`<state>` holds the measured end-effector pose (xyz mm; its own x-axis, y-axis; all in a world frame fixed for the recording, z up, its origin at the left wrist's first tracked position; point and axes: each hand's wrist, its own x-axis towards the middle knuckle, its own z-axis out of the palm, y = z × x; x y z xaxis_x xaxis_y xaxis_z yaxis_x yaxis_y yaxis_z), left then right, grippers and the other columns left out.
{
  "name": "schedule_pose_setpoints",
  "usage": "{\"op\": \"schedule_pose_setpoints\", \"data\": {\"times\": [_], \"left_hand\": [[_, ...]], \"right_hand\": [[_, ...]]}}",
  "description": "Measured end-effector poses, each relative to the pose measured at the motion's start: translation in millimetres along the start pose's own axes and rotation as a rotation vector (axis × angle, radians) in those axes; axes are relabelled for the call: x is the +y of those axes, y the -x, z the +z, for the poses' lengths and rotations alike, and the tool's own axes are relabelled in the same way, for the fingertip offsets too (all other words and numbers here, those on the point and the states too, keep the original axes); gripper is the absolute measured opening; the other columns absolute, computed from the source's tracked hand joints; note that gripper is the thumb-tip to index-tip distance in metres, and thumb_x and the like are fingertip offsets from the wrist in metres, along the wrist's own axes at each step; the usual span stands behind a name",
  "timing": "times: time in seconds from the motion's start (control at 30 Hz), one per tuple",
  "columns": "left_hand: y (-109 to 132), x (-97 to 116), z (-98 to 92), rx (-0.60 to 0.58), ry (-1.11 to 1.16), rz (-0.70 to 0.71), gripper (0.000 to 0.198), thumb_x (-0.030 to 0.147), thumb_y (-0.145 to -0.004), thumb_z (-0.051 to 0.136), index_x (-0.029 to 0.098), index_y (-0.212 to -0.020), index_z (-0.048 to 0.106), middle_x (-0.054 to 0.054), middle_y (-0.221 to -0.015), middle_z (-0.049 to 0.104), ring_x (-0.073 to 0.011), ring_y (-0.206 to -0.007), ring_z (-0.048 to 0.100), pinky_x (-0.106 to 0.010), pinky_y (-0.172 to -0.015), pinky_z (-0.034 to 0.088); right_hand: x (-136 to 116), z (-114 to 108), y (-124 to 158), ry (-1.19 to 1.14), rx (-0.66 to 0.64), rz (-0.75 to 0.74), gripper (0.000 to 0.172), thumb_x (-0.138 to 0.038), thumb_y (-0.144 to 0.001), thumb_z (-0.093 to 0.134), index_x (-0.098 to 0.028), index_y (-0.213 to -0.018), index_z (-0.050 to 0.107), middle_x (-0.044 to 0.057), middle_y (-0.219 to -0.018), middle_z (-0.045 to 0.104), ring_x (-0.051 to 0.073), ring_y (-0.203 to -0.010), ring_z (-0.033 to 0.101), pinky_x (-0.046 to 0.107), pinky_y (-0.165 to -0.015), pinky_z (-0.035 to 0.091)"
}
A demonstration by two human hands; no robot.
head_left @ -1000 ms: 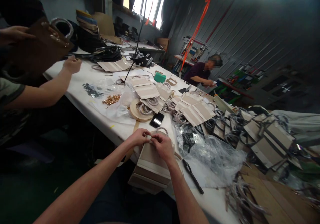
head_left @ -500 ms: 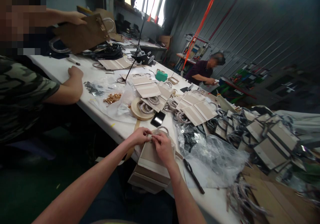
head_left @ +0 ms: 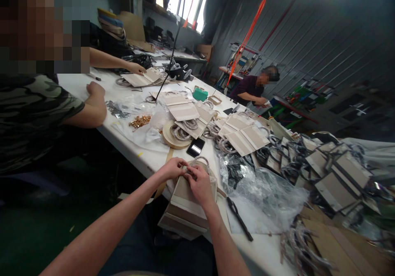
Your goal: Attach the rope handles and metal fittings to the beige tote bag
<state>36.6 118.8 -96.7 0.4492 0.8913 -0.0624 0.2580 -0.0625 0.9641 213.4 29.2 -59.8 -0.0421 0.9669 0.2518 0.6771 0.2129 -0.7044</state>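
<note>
A stack of beige bag panels (head_left: 184,200) lies at the table's near edge, tilting down over it toward my lap. A round wrapped handle (head_left: 202,159) shows at the top of the stack. At the top panel's far edge, my left hand (head_left: 173,169) has its fingers pinched together. Beside it, my right hand (head_left: 199,182) rests over the panel, thumb and fingertips drawn in against the left fingertips. Whatever small thing lies between the fingers is hidden. Just beyond are a roll of tan tape (head_left: 168,138) and a black phone (head_left: 195,147).
A black pen-like tool (head_left: 240,219) and clear plastic bags (head_left: 271,193) lie to the right. Gold fittings (head_left: 140,122) sit in plastic at left. More panels with handles (head_left: 247,138) are piled beyond. A co-worker's arm (head_left: 115,63) reaches over the table; another person (head_left: 251,90) works farther back.
The co-worker at left has put down the brown panel and now reaches to beige panels on the table. My right fingers have shifted slightly left; my left hand stays nearly still.
</note>
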Motion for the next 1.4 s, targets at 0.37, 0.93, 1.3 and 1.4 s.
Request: {"op": "schedule_pose_setpoints", "data": {"times": [0.37, 0.93, 1.3, 1.4], "left_hand": [[-1.5, -0.4, 2.8, 0.029, 0.014, -0.053, 0.044, 0.027, -0.065, 0.078, 0.013, -0.106, 0.087, -0.010, -0.098, 0.082, -0.0249, -0.086, 0.070, -0.031, -0.075, 0.055], [-0.9, 7.2, 2.2, 0.007, 0.049, -0.102, 0.043, 0.023, -0.062, 0.078, 0.014, -0.103, 0.087, -0.005, -0.084, 0.078, -0.0212, -0.078, 0.067, -0.028, -0.068, 0.052], [0.4, 5.2, 0.6, 0.037, -0.046, -0.033, 0.045, 0.032, -0.064, 0.076, 0.017, -0.105, 0.087, -0.008, -0.106, 0.082, -0.0267, -0.094, 0.071, -0.036, -0.086, 0.058], [2.5, 2.6, -1.0, 0.036, -0.041, -0.027, 0.051, 0.039, -0.066, 0.079, 0.016, -0.112, 0.087, -0.009, -0.106, 0.081, -0.0273, -0.094, 0.071, -0.038, -0.088, 0.058]], "right_hand": [[2.5, -0.3, 2.6, 0.028, 0.032, 0.005, 0.022, -0.023, -0.099, 0.073, -0.026, -0.117, 0.084, 0.011, -0.115, 0.075, 0.028, -0.101, 0.071, 0.044, -0.093, 0.061], [-3.2, -74.1, 17.2, 0.125, -0.002, -0.120, 0.028, -0.018, -0.108, 0.057, -0.026, -0.114, 0.083, 0.010, -0.116, 0.079, 0.027, -0.110, 0.073, 0.044, -0.100, 0.060], [9.7, -91.1, 11.1, 0.421, -0.573, -0.425, 0.041, 0.000, -0.096, 0.059, -0.029, -0.114, 0.082, 0.004, -0.117, 0.082, 0.024, -0.112, 0.067, 0.038, -0.097, 0.055], [12.6, -92.2, 8.1, 0.509, -0.601, -0.446, 0.024, -0.007, -0.102, 0.063, -0.025, -0.109, 0.078, 0.005, -0.112, 0.079, 0.024, -0.109, 0.065, 0.036, -0.091, 0.052]]}}
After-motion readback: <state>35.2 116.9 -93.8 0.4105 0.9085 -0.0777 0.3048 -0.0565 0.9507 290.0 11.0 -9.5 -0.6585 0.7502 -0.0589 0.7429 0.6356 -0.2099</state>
